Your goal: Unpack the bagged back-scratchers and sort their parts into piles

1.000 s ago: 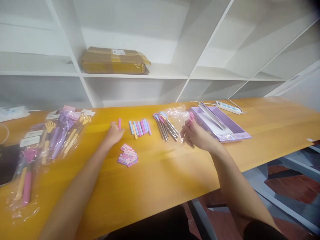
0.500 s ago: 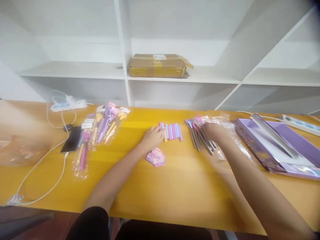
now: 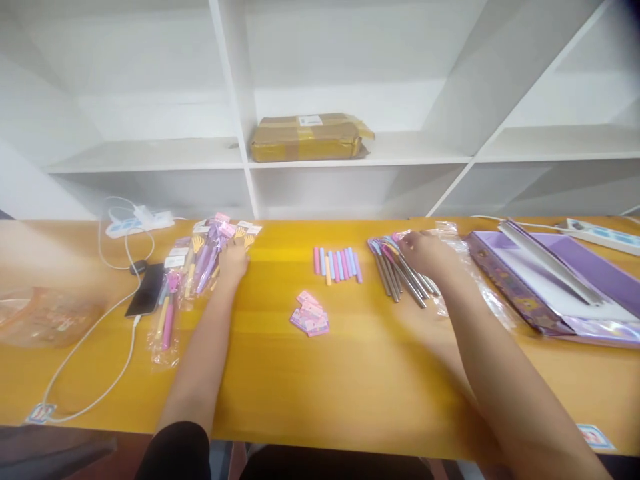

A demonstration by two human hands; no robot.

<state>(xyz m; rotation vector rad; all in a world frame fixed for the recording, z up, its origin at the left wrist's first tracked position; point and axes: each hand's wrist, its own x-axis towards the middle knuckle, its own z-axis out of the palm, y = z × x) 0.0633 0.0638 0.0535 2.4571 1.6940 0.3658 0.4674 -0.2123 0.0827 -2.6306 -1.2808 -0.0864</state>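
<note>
My left hand (image 3: 234, 261) rests over the right side of the bagged back scratchers (image 3: 204, 257), fingers reaching forward beside small yellow hand-shaped heads; it does not visibly grip one. At the right, my right hand (image 3: 425, 253) is bent over the coloured upper ends of a heap of metal rods (image 3: 407, 277). Its fingers are curled down and closed, and what they pinch is hidden. Between the hands lies a row of pink, blue and yellow tubes (image 3: 337, 265). Several small pink printed cards (image 3: 310, 315) are fanned out nearer to me.
A clear plastic bag (image 3: 477, 293) lies beside an open purple box (image 3: 530, 287). At the left are a phone (image 3: 146, 290) on a white cable, a power strip (image 3: 140, 225) and an orange bag (image 3: 45, 317). A taped carton (image 3: 307, 138) sits on the shelf behind.
My left hand has moved left from the row of tubes to the bagged back scratchers, uncovering the tubes' left end. My right hand stays at the metal rods. The view has shifted slightly.
</note>
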